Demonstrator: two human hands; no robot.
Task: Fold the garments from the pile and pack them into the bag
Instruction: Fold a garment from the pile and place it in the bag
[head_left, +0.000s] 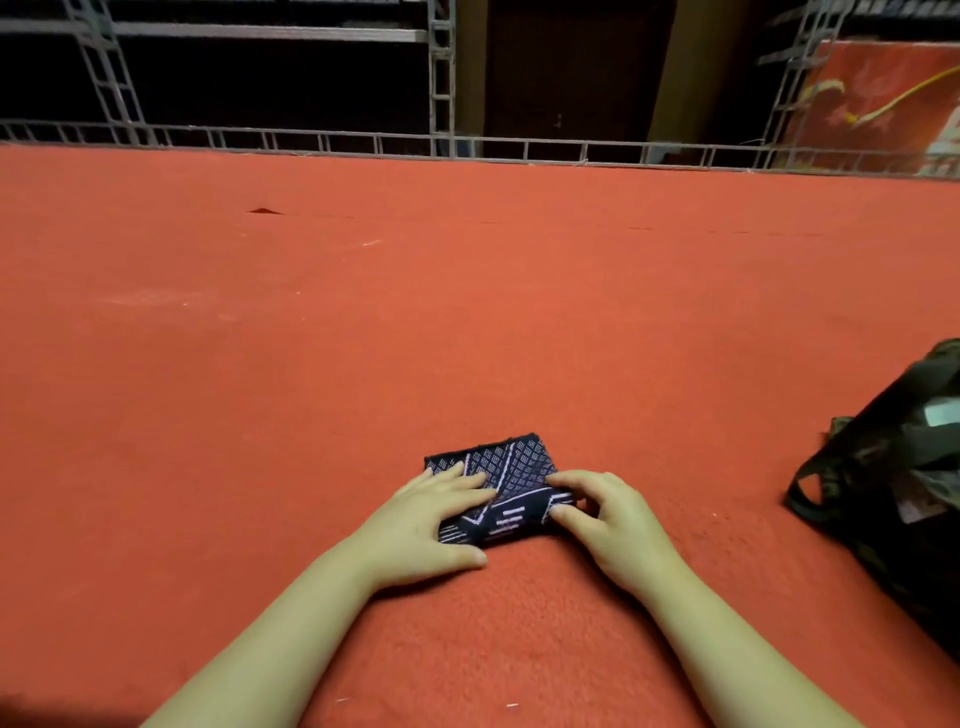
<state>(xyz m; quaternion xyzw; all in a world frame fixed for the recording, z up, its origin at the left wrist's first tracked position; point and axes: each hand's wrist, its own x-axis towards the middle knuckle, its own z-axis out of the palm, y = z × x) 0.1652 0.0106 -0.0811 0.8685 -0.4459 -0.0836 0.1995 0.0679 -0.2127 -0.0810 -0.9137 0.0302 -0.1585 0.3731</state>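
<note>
Left hand (434, 519) presses flat on a small folded dark patterned garment (498, 486); right hand (610, 512) pinches its edge — folding nearly finished, bag (893, 467) further right, packing remains.

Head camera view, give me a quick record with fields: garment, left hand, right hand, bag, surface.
garment: dark patterned cloth, folded small, lying flat
left hand: left hand pressing flat on the cloth
right hand: right hand pinching the cloth's right edge
bag: camouflage bag at right, apart from the cloth
surface: red carpet
</note>
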